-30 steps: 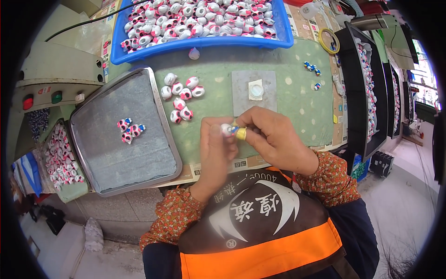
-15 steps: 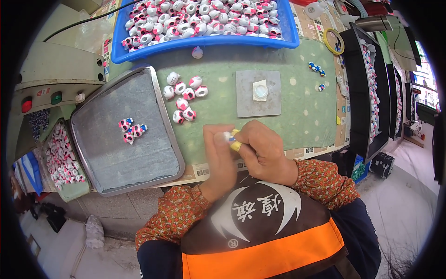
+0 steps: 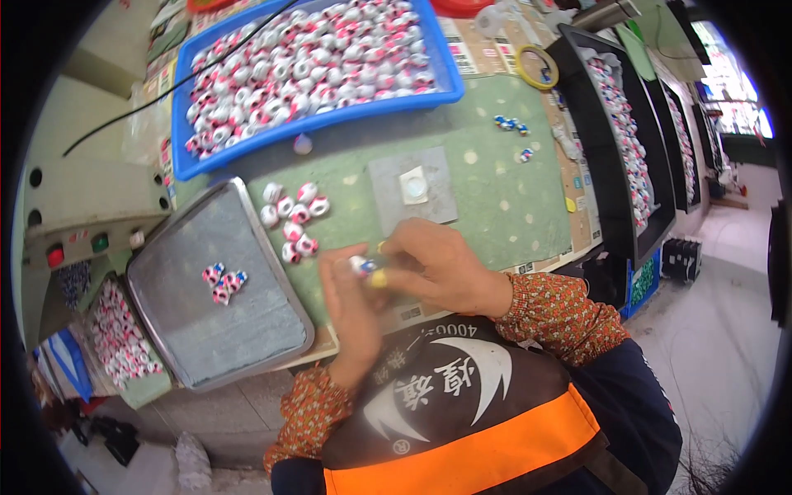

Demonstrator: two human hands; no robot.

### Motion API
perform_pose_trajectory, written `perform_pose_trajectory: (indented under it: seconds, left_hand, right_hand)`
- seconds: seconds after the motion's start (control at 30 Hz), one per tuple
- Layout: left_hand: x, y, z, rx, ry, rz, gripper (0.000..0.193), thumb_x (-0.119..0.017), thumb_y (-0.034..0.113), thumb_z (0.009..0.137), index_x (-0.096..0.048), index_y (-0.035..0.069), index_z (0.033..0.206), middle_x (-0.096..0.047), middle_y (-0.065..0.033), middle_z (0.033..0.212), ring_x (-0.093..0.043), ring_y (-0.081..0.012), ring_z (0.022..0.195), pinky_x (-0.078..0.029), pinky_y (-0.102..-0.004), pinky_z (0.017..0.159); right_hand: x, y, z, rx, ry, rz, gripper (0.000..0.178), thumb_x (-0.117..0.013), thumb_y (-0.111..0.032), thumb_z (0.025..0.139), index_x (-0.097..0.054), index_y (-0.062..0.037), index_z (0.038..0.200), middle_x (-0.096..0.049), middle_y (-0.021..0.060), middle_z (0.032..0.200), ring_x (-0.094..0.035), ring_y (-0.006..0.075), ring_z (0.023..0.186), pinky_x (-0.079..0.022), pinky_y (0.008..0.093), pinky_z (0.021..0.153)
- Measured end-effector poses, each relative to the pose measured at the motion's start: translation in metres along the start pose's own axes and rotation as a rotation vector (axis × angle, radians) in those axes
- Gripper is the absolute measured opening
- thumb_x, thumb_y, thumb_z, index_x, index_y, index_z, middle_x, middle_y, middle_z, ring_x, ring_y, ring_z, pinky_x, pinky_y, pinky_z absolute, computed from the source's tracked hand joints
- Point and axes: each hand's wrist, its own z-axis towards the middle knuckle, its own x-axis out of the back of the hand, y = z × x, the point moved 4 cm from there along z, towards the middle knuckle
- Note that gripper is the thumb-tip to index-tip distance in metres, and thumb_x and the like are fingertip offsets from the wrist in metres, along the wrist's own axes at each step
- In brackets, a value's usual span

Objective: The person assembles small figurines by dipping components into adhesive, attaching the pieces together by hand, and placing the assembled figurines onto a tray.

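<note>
A small white toy figure [image 3: 360,266] with blue and dark markings is held in the fingers of my left hand [image 3: 351,318]. Close beside it is my right hand [image 3: 441,268], slightly blurred, with yellow coverings on its thumb and forefinger tips. Those two tips stand apart at the figure's right side; whether the thumb touches it I cannot tell. Left of my hands, several white-and-pink toy heads [image 3: 299,213] lie loose on the green mat [image 3: 351,186]. Several assembled figures with blue parts [image 3: 223,283] sit on the metal tray [image 3: 177,330].
A blue bin [image 3: 330,113] full of toy heads stands at the back. Beyond my hands lies a grey square plate [image 3: 437,194] with a pale round piece [image 3: 414,186]. Small blue pieces [image 3: 511,124], a yellow tape roll [image 3: 537,67] and a black crate [image 3: 598,124] are at right.
The view has turned and shifted, so the table appears tilted. My right thumb and forefinger have parted from their pinch on the figure, which stays in my left hand.
</note>
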Motion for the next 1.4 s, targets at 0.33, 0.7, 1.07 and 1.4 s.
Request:
perform_pose_trajectory:
  seconds: [0.33,0.7,1.07,1.4]
  left_hand:
    - [0.113,0.111,0.026,-0.570,0.378,0.679,0.035,-0.039,0.032,0.111,-0.061,0.005,0.108,-0.052,-0.0018,0.085,-0.046,-0.0094,0.073,-0.039,-0.0260,0.066]
    - [0.137,0.119,0.032,-0.781,0.554,1.404,0.027,-0.046,0.021,0.105,-0.060,-0.001,0.114,-0.060,-0.0163,0.111,-0.051,-0.0343,0.108,-0.037,-0.0454,0.097]
    - [0.077,0.098,-0.011,-0.925,0.388,1.250,0.019,-0.049,0.011,0.101,-0.062,0.001,0.110,-0.058,-0.0154,0.108,-0.052,-0.0316,0.105,-0.040,-0.0422,0.093]
    - [0.019,0.049,-0.028,-1.117,-0.089,1.318,0.023,-0.062,0.001,0.086,-0.068,0.008,0.107,-0.063,-0.0111,0.100,-0.059,-0.0316,0.093,-0.045,-0.0431,0.086]
  right_hand:
    - [0.170,0.074,0.018,-0.249,0.573,-0.084,0.022,-0.073,-0.018,0.090,-0.060,0.0000,0.088,-0.058,0.0060,0.070,-0.053,0.0135,0.063,-0.045,0.0304,0.060]
    - [0.239,0.158,0.108,-0.272,0.771,-0.314,0.047,-0.073,-0.016,0.082,-0.057,0.0007,0.124,-0.065,0.0138,0.097,-0.064,0.0234,0.085,-0.052,0.0357,0.077]
    - [0.237,0.168,0.153,-0.330,0.778,-0.408,0.047,-0.073,-0.023,0.081,-0.061,-0.0038,0.123,-0.062,0.0252,0.111,-0.064,0.0397,0.101,-0.050,0.0481,0.090]
    - [0.221,0.117,0.096,-0.207,0.500,-0.101,0.041,-0.069,-0.024,0.090,-0.053,0.0006,0.119,-0.062,0.0154,0.099,-0.063,0.0228,0.085,-0.051,0.0370,0.073]
